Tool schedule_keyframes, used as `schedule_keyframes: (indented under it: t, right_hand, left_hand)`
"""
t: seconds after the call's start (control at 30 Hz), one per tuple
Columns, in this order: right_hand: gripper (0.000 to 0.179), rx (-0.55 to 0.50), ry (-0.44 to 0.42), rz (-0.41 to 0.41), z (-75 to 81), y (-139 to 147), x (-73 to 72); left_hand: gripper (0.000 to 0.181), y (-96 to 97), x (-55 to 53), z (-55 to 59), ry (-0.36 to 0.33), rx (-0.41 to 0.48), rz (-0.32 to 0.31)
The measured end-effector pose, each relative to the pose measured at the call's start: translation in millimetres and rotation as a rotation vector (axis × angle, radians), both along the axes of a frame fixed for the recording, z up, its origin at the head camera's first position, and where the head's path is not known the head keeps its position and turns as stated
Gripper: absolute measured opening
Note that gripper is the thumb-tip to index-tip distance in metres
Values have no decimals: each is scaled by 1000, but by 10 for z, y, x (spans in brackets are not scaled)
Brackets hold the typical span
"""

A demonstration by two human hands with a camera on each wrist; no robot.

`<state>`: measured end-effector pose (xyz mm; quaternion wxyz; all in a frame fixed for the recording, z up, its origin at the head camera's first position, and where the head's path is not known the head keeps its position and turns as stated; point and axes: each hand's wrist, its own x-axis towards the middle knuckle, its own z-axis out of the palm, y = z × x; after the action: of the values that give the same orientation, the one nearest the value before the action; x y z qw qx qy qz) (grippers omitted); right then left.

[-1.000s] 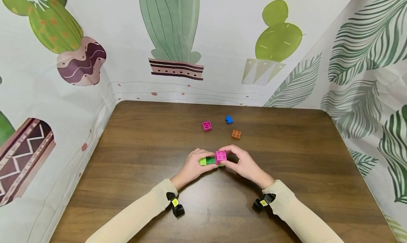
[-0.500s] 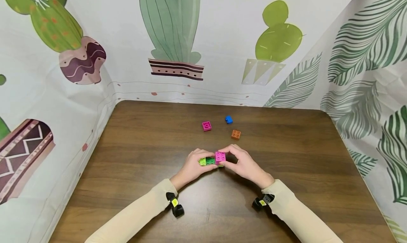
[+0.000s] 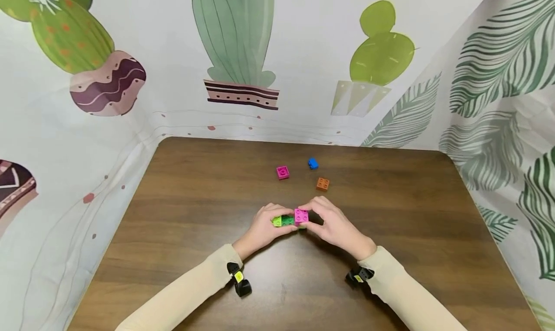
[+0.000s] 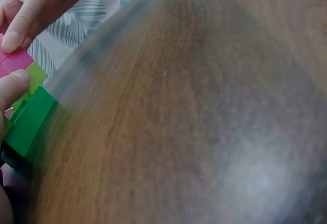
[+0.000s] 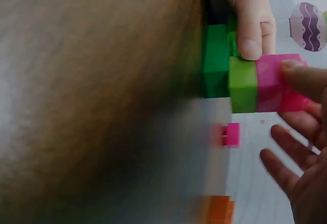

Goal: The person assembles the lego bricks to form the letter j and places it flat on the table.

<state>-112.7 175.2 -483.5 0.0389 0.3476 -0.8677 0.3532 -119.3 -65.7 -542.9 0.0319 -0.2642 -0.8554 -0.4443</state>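
Observation:
Low over the table, my two hands meet at a small build of toy building bricks. The left hand (image 3: 269,222) grips its left part, thumb and fingers on either side of a lime brick (image 3: 277,221) and a green brick (image 3: 287,220). At the right end, the thumb and fingers of my right hand (image 3: 336,227) pinch a pink brick (image 3: 301,217), studs up. In the right wrist view this pink brick stands on another lime brick (image 5: 243,83), above the green base brick (image 5: 216,63). A seam or edge crosses the pink part.
Farther back on the brown table (image 3: 208,177) lie a magenta brick (image 3: 283,172) with its hollow underside up, a blue brick (image 3: 313,164) on its side and an orange brick (image 3: 323,184), studs up. A cactus-print cloth (image 3: 303,42) borders the table behind.
The pink brick has shifted slightly toward me in the head view, still pinched by my right hand. My left hand keeps its grip, and the loose bricks lie as before.

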Motion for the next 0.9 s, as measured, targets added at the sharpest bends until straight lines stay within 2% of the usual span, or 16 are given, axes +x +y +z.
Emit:
schedule_keyframes:
  t: [0.17, 0.53, 0.9]
  right_hand:
    - [37, 81, 72, -5, 48, -1, 2]
    - [34, -43, -106, -33, -39, -9, 23]
    - [39, -66, -113, -40, -115, 2, 81]
  left_hand:
    - [38, 5, 7, -5, -7, 2, 4]
    - [39, 9, 4, -20, -2, 1, -4]
    - [39, 17, 3, 7, 24, 16, -4]
